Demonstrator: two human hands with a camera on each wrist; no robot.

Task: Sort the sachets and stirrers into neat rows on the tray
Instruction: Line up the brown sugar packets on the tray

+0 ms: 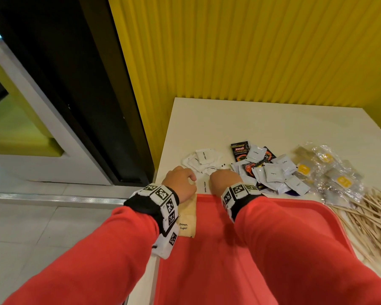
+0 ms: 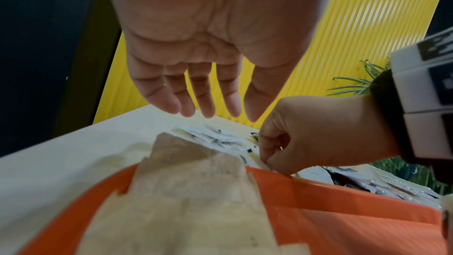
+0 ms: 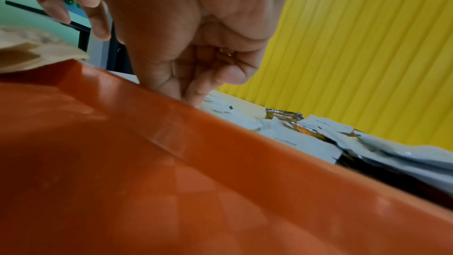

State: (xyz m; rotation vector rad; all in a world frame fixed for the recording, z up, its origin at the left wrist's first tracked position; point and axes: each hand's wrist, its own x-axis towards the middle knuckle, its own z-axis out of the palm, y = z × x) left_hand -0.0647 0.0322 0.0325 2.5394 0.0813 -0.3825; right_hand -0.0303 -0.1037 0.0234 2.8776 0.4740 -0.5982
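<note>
The red tray (image 1: 207, 249) lies at the table's near edge. Brown sugar sachets (image 1: 186, 216) rest on its far-left corner, partly under my left wrist, and fill the left wrist view (image 2: 183, 191). My left hand (image 1: 185, 179) hovers just past them with relaxed, empty fingers (image 2: 208, 104). My right hand (image 1: 223, 179) reaches over the tray's far rim (image 3: 171, 123). Its thumb and forefinger (image 2: 267, 160) pinch a white sugar sachet (image 1: 205, 183) lying on the table between my hands. More white sugar sachets (image 1: 204, 158) are heaped beyond.
Right of my hands sits a pile of grey coffee sachets and black Kopiko packs (image 1: 271, 170). Further right are clear-wrapped packets with yellow labels (image 1: 330, 170) and a heap of wooden stirrers (image 1: 374, 219). A yellow ribbed wall backs the table; the floor drops off at left.
</note>
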